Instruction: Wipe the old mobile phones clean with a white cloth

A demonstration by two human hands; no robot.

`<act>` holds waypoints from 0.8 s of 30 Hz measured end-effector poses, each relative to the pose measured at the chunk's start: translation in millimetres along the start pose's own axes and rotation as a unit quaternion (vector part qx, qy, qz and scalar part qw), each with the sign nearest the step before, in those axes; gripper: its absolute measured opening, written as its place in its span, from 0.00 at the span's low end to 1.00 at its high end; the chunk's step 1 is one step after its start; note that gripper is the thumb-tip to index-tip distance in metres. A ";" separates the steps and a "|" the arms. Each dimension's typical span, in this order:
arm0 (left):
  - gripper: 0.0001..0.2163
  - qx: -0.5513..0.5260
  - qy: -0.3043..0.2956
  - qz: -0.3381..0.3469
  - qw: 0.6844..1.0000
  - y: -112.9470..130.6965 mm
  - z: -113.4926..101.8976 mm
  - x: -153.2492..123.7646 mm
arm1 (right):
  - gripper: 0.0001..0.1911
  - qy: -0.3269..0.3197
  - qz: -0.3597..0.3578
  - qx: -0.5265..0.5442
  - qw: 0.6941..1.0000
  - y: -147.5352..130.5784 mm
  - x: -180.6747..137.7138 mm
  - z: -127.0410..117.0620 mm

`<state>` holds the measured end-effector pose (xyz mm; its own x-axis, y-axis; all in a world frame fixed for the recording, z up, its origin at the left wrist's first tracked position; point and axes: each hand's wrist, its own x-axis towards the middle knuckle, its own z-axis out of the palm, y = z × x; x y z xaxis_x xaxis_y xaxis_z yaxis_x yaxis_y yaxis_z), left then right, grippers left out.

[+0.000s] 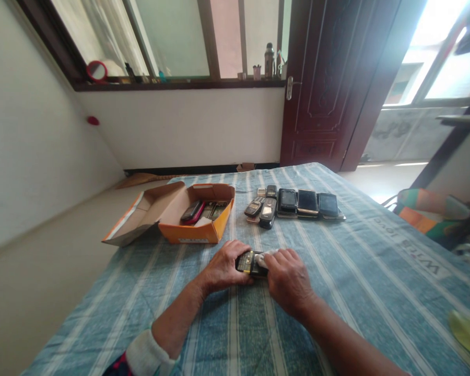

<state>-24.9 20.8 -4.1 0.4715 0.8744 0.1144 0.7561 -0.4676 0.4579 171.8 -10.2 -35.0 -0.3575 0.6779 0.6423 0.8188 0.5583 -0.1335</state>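
My left hand [229,266] is closed around the keypad end of a black mobile phone [246,262] with gold trim. The phone lies sideways just above or on the striped cloth; I cannot tell which. In my right hand [289,277] a small white wipe [263,259] is pinched and pressed against the phone's screen end, hiding much of it. Beyond my hands, several old mobile phones [268,211] lie grouped on the cloth, some stacked. To their left stands an open orange cardboard box [198,233] with more phones [191,211] inside.
A blue striped cloth [203,324] covers the surface under my hands. The box's lid [144,211] is folded out to the left. A yellow-green item [468,331] lies near the right edge. Behind are a white wall [196,125] and a dark red door [325,83].
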 end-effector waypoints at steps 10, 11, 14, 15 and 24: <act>0.29 -0.005 0.001 0.005 1.000 -0.5 -0.5 2.0 | 0.06 -0.027 0.007 -0.003 1.000 -0.8 -1.6 0.0; 0.29 -0.005 0.001 0.005 1.000 -0.6 -0.3 2.0 | 0.06 -0.026 0.005 -0.004 1.000 -1.2 -2.1 0.4; 0.29 -0.002 0.002 0.007 1.000 -1.5 1.0 1.9 | 0.05 -0.020 0.001 -0.003 1.000 -2.6 -3.0 1.7; 0.29 -0.002 0.004 0.008 1.000 -1.8 1.5 1.8 | 0.06 -0.017 -0.002 0.000 1.000 -3.3 -3.0 2.2; 0.32 -0.013 0.016 0.016 1.000 -4.2 6.8 1.7 | 0.06 -0.022 -0.043 0.054 0.997 -13.1 3.9 15.5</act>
<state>-24.2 23.3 -11.8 0.4803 0.8629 0.1571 0.7282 -0.4921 0.4769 152.7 -7.5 -42.5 -0.4460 0.6435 0.6221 0.7317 0.6625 -0.1607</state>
